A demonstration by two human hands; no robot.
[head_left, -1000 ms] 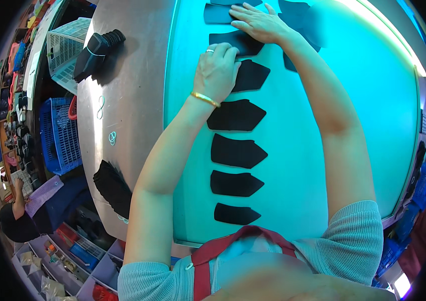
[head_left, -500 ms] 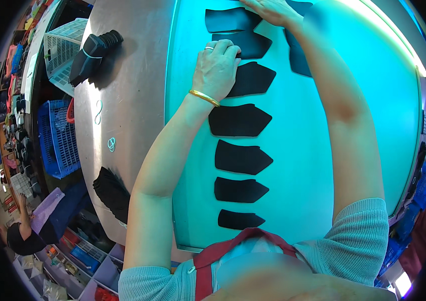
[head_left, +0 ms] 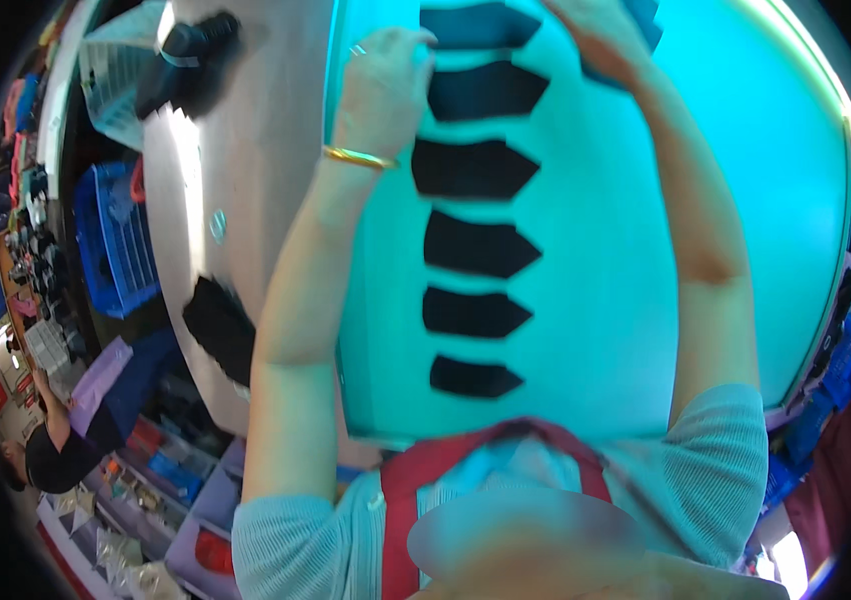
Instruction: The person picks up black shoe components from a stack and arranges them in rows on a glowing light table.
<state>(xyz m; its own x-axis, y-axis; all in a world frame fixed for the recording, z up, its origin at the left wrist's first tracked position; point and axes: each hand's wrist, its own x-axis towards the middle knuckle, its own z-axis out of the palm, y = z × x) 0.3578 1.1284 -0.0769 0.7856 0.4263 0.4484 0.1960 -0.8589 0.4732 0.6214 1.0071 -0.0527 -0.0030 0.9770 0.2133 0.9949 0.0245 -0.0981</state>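
I have the left hand (head_left: 382, 90) at the far left of the column, its fingers curled in; motion blurs it, so I can't tell whether it grips anything. The right hand (head_left: 600, 30) reaches to the far edge of my view, fingers partly cut off, and I can't tell its state either. A dark piece (head_left: 648, 22) shows beside it on the right.

Between the hands, the column of flat black pieces (head_left: 482, 243) runs from far to near, six in sight, lying apart with their pointed ends to the right. They rest on a smooth turquoise surface (head_left: 585, 300), brightest toward the far right, where a strip light (head_left: 815, 70) runs along it.

Left of that I see the bare grey counter (head_left: 270, 130) with a glare streak. On it are a banded dark bundle (head_left: 190, 65) at the far end, a small pale loop (head_left: 218, 226) midway and a black stack (head_left: 217, 325) nearer.

Beyond the counter, on the left, stand a white basket (head_left: 110, 80), a blue crate (head_left: 117, 240) and, nearer, a co-worker (head_left: 57, 455) in a dark top. Blue bags (head_left: 807, 430) sit at the near right.
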